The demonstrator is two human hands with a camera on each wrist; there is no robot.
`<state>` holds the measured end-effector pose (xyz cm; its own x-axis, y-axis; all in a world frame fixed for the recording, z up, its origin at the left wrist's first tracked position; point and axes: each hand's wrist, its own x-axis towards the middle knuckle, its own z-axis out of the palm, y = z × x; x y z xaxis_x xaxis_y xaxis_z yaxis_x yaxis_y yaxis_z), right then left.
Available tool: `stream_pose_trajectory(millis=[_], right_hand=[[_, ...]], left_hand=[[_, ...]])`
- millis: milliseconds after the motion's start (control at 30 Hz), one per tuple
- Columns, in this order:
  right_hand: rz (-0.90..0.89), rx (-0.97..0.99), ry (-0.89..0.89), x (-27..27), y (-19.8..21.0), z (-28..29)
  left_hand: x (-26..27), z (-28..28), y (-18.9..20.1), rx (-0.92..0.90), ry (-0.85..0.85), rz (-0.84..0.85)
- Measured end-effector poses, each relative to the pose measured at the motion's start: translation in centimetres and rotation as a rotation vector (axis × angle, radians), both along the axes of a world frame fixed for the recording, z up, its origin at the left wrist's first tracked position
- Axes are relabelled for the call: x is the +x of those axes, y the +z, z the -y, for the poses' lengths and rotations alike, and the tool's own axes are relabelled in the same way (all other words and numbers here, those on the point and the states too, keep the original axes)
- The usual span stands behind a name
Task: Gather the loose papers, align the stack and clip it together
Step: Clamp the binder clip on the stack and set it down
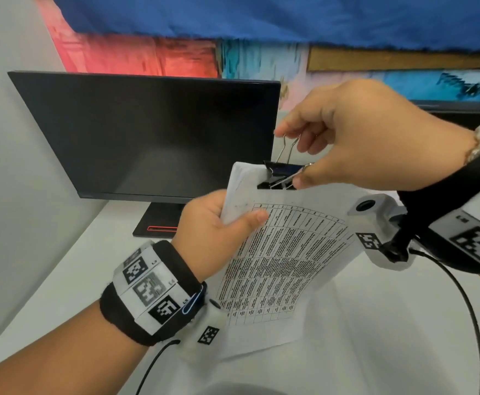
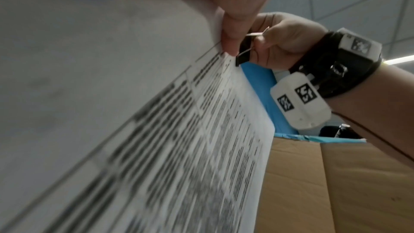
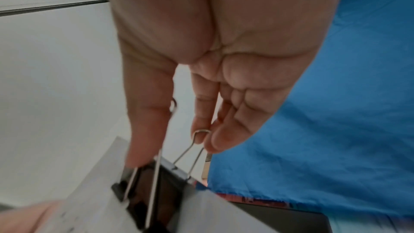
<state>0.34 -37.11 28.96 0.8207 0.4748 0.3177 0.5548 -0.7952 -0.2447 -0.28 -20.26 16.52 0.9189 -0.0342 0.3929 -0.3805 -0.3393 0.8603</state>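
Papers (image 1: 284, 252), a printed stack with a table on the top sheet, are held in the air above the white tabletop (image 1: 62, 280), in front of a dark monitor (image 1: 147, 132). A black binder clip (image 1: 280, 176) sits over the stack's top edge. The left hand (image 1: 213, 232) pinches the stack's upper left corner, thumb on top. The right hand (image 1: 355, 135) has its thumb on the clip's near wire handle and fingertips on the far handle, which stands up. Gathering and aligning look done, and the clip appears seated; folding the handles and letting go seem left. How deep the clip bites is hidden, the stack's underside is unseen, and the print is too blurred to read.
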Motion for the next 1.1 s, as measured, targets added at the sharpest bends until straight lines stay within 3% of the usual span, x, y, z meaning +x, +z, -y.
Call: stream_pose_trajectory(millis=[133,333,467,567,667,767,933,1100], right_hand=[[0.013,0.043,0.033,0.1,-1.0,-0.1],[0.476,0.032,0.056,-0.4,-4.5,-1.4],[0.558,0.025,0.091,-1.6,-8.1,-2.3],[0.496,0.0,0.168,-1.3,-11.1,-2.6],[0.473,0.097,0.204,-0.7,-12.1,-2.4],[0.463,0.21,0.107,-0.1,-10.9,-1.9],[0.125,0.172,-0.01,0.4,-8.8,-2.4],[-0.032,0.166,-0.061,0.1,-6.9,-2.7]], left_hand=[[0.5,0.3,1.8,-0.023,0.043,0.088],[2.2,-0.3,2.0,0.127,0.166,0.147],[2.4,-0.6,2.8,0.091,0.165,0.098],[2.4,-0.5,3.1,0.044,0.146,0.039],[2.2,-0.9,3.1,0.09,0.133,0.072],[1.8,-1.2,2.9,0.138,0.107,0.131],[0.9,-1.2,2.3,0.207,0.011,0.333],[0.5,-1.5,1.9,0.243,-0.035,0.429]])
